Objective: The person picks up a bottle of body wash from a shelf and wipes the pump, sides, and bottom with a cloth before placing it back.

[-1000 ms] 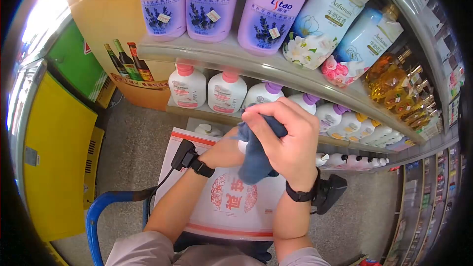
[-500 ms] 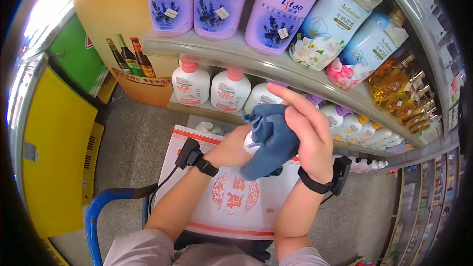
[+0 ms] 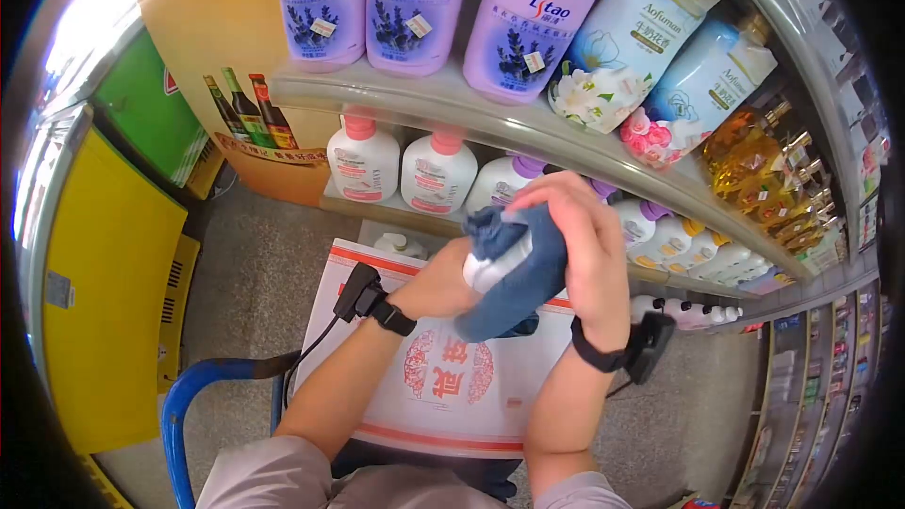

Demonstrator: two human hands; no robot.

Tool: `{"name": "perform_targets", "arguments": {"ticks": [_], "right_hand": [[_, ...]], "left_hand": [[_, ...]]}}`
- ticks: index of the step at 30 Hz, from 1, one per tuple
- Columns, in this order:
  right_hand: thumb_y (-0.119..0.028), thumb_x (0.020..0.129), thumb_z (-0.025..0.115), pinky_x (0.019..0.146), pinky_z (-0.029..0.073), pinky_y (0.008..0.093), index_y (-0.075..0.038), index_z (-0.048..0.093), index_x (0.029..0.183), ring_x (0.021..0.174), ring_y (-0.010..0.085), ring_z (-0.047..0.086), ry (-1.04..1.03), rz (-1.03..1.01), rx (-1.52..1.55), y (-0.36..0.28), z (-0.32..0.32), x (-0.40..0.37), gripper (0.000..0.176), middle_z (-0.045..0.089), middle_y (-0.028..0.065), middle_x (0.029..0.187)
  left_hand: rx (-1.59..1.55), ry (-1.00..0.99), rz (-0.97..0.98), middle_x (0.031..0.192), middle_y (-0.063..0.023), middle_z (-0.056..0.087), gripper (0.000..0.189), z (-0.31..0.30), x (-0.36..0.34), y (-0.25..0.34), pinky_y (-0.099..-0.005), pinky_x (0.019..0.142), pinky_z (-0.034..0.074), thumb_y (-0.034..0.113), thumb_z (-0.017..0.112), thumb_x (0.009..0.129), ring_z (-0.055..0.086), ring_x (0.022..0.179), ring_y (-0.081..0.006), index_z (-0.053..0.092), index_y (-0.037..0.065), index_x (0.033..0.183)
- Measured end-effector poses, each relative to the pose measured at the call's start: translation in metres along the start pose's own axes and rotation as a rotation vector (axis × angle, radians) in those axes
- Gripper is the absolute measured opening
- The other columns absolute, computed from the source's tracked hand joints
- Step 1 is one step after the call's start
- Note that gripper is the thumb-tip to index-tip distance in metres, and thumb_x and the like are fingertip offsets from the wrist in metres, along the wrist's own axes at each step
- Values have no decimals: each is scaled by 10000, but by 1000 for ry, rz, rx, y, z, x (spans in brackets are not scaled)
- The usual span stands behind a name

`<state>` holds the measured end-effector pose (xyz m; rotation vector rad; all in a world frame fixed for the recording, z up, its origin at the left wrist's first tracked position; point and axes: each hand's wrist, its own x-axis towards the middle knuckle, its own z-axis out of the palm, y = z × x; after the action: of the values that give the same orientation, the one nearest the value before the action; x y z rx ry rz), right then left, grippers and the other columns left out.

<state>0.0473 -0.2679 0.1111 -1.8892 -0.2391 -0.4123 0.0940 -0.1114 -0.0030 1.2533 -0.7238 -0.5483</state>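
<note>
A dark blue cloth (image 3: pixel 533 287) is draped round a smooth white bottle-like container (image 3: pixel 498 266), of which only a narrow strip shows. My left hand (image 3: pixel 438 285) grips the container from the left, its fingertips hidden behind cloth and container. On the other side, my right hand (image 3: pixel 586 250) presses the cloth against the container, fingers bent over its top. Both hands are above a white box (image 3: pixel 377 396) with red print and red stripes. Each wrist wears a black strap with a small device.
Ahead is a shelf (image 3: pixel 396 90) with purple Litao bottles (image 3: pixel 325 9) and blue-white Aofuman bottles (image 3: pixel 636 33). Beneath stand white bottles with pink caps (image 3: pixel 363 160). A yellow cabinet (image 3: pixel 104 292) and a blue metal rail (image 3: pixel 189 391) are on the left.
My right hand has shifted slightly left and its fingers have curled over the cloth. The cloth has moved, baring more of the white container. My left hand stays nearly in place.
</note>
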Motion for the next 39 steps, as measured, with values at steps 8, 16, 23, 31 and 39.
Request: {"name": "perform_targets", "arguments": {"ticks": [8, 16, 23, 31, 39], "right_hand": [[-167, 910, 675, 676, 491, 357, 14, 698, 896, 721, 297, 643, 436, -65, -380, -23, 27, -6, 183, 655, 146, 808], [-194, 962, 598, 685, 491, 307, 4, 640, 1003, 731, 154, 620, 146, 91, -39, -7, 27, 1, 206, 682, 115, 818], [-216, 1005, 527, 688, 428, 259, 44, 647, 930, 748, 71, 523, 199, 178, 172, -9, 16, -1, 296, 619, 8, 798], [-421, 1078, 328, 854, 468, 311, 45, 690, 987, 884, 174, 627, -58, 230, 268, 9, 11, 3, 597, 702, 100, 944], [-321, 1063, 448, 959, 431, 310, 41, 558, 1236, 1078, 181, 577, -36, -76, -126, 12, 33, 3, 416, 637, 123, 1156]], "left_hand": [[39, 41, 8, 1337, -119, 610, 690, 1, 1, -8, -355, 1035, 442, 186, 821, 765, 582, 1218, -204, 524, 29, 1367], [62, 96, 50, 1324, -107, 609, 714, 2, 1, -7, -366, 1040, 438, 149, 830, 748, 579, 1214, -201, 504, 41, 1374], [-220, 66, 10, 1332, -100, 598, 693, 2, -1, -30, -362, 1040, 433, 140, 824, 754, 566, 1219, -197, 510, 40, 1364], [79, 128, 120, 1377, -119, 544, 851, -2, -5, -32, -361, 1088, 387, 173, 843, 736, 507, 1277, -206, 398, 23, 1446], [-11, 216, 21, 1377, -123, 550, 623, -11, 1, -17, -350, 1068, 403, 172, 716, 886, 516, 1276, -214, 447, 25, 1428]]}}
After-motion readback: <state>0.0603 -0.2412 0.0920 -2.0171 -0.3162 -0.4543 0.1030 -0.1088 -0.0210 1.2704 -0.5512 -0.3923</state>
